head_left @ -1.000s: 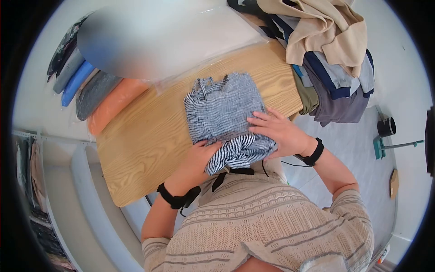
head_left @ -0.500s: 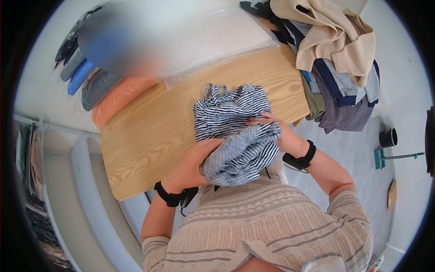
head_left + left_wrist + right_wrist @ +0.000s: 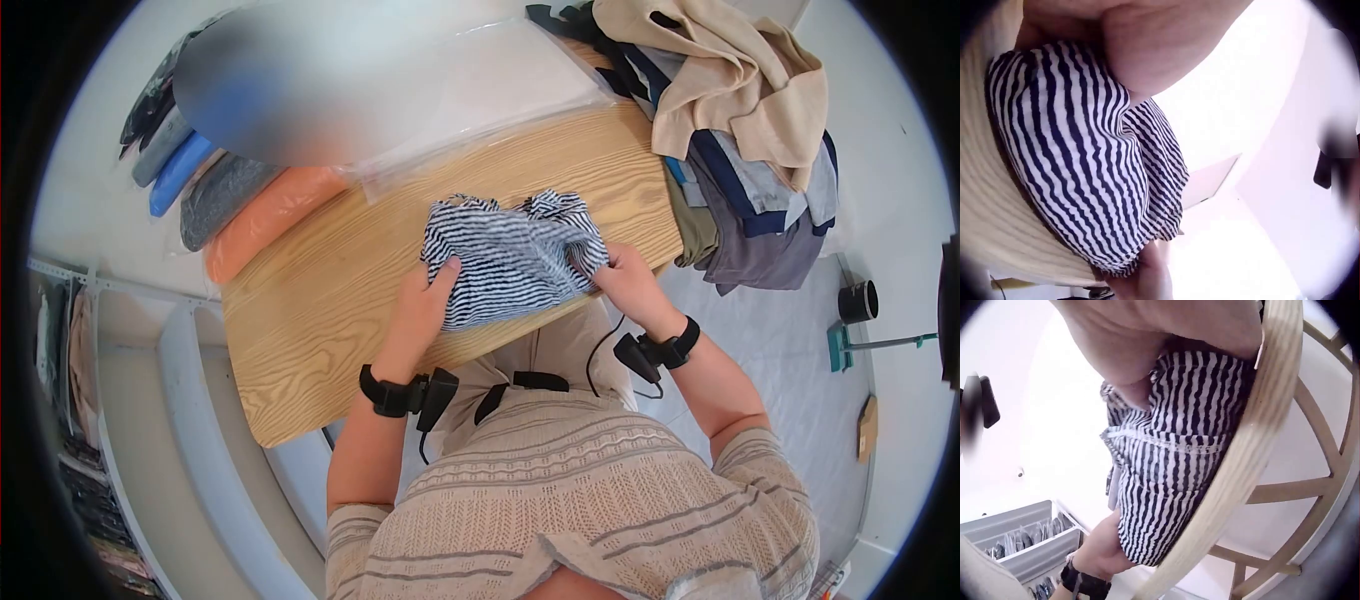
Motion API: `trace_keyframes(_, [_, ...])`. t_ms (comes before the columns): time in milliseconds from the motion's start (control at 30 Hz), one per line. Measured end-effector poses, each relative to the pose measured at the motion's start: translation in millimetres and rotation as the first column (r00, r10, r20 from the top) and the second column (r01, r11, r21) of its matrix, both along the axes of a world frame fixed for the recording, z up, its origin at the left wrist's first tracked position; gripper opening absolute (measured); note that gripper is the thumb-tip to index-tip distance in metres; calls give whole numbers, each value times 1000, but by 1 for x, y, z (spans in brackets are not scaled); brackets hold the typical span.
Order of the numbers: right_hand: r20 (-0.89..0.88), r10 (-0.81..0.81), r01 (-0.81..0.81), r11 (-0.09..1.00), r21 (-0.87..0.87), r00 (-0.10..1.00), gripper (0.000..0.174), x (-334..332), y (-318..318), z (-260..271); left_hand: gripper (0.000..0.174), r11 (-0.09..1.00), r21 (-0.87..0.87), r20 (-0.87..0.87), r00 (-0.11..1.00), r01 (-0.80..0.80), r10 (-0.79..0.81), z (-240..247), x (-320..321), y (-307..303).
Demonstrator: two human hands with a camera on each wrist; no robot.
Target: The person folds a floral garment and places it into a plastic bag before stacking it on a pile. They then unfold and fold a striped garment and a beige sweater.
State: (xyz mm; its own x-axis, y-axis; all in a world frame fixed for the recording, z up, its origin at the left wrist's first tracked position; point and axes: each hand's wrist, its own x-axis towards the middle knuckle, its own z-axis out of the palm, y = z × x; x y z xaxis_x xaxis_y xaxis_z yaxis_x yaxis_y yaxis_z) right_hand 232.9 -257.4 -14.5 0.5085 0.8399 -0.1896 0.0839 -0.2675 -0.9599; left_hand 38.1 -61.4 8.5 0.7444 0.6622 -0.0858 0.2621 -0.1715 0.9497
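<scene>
We note orange bundle (image 3: 275, 222) at left end of bench (image 3: 300, 340). Left hand (image 3: 412, 315) pinches left side of striped garment (image 3: 505, 270) at bench's near edge; right hand (image 3: 638, 290) pinches opposite side, likely keeping it spread. Clothes pile (image 3: 760, 255) at bench's right end.

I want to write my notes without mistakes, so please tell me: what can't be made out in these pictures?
- Head view: most fingers of the left hand and right hand, hidden by the striped cloth.
- Head view: one end of the orange packet, behind a blurred patch.
- Head view: parts of the clothes pile, covered by the beige cloth.
- Right wrist view: the grey shelf's full length, cut off by the left edge.
</scene>
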Motion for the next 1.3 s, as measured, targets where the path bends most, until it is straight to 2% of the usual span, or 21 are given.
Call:
trace_keyframes(100, [-70, -169, 180, 962, 204, 983, 18, -11, 5, 10, 39, 1000, 8, -16, 1000, -25, 25, -12, 6, 9])
trace_keyframes(133, [176, -358, 287, 898, 333, 917, 19, -16, 5, 16, 40, 999, 30, -19, 999, -31, 31, -13, 6, 9])
trace_keyframes(167, [377, -538, 339, 810, 478, 754, 22, -21, 6, 22, 41, 998, 50, -21, 999, -38, 39, -13, 7, 9])
trace_keyframes(200, [378, -536, 337, 811, 478, 755, 22, -25, 6, 32, 41, 998, 50, -21, 999, -40, 41, -17, 8, 11])
trace_keyframes(267, [753, -317, -181, 849, 496, 577, 34, -36, 4, 52, 41, 996, 81, -32, 998, -44, 47, -26, 10, 14])
trace_keyframes(300, [750, -318, -176, 850, 496, 579, 34, -42, 10, 58, 41, 996, 80, -37, 998, -40, 43, -26, 9, 13])
trace_keyframes(367, [975, -22, -426, 897, 116, 220, 34, -47, 27, 68, 42, 990, 138, -87, 995, -39, 51, -22, 12, 14])
trace_keyframes(467, [981, 39, -296, 955, 18, 188, 31, -35, 52, 45, 42, 992, 121, -95, 994, -34, 46, -24, 9, 15])
trace_keyframes(533, [961, 111, -293, 956, -34, 253, 25, -21, 63, 22, 41, 974, 212, -116, 987, -84, 111, 2, 7, 3])
trace_keyframes(600, [862, 211, -387, 922, -18, 461, 21, -13, 72, 19, 41, 946, 297, -129, 975, -134, 179, 8, 5, -6])
trace_keyframes(667, [863, 190, -396, 918, 13, 468, 17, -13, 74, 16, 43, 598, 764, -8, 923, -242, 384, 5, 1, -9])
trace_keyframes(700, [873, 180, -399, 917, 17, 453, 15, -14, 75, 15, 43, 597, 763, -3, 922, -249, 388, 7, 1, -8])
trace_keyframes(767, [889, 157, -417, 908, 42, 431, 14, -16, 73, 18, 46, 909, 406, -199, 961, -98, 193, 15, 0, -7])
trace_keyframes(867, [866, 177, -434, 899, 51, 468, 12, -20, 68, 18, 52, 974, 220, -56, 997, -43, 57, 6, 3, -8])
trace_keyframes(933, [853, 186, -435, 899, 52, 488, 14, -22, 63, 19, 50, 979, 179, -39, 993, -100, 108, -8, 5, -8])
trace_keyframes(1000, [809, 84, -368, 914, 169, 582, 24, -26, 57, 21, 47, 995, 92, 6, 999, -47, 47, -8, 4, -11])
trace_keyframes(1033, [812, 82, -368, 914, 170, 579, 24, -28, 55, 23, 47, 994, 95, 10, 999, -47, 46, -5, 4, -12])
trace_keyframes(1133, [730, -170, -109, 942, 318, 662, 71, -30, 53, 36, 48, 995, 95, 27, 999, 21, -24, 19, 0, -18])
trace_keyframes(1200, [760, -134, -170, 937, 307, 636, 76, -24, 50, 44, 42, 915, 324, 77, 957, 241, -280, 32, -8, -25])
trace_keyframes(1267, [787, -100, -226, 929, 293, 609, 80, -20, 45, 53, 39, 849, 415, 37, 927, 326, -374, 52, -11, -28])
trace_keyframes(1300, [738, 30, -301, 924, 237, 674, 72, -20, 42, 58, 36, 768, 496, -11, 888, 405, -460, 61, -12, -29])
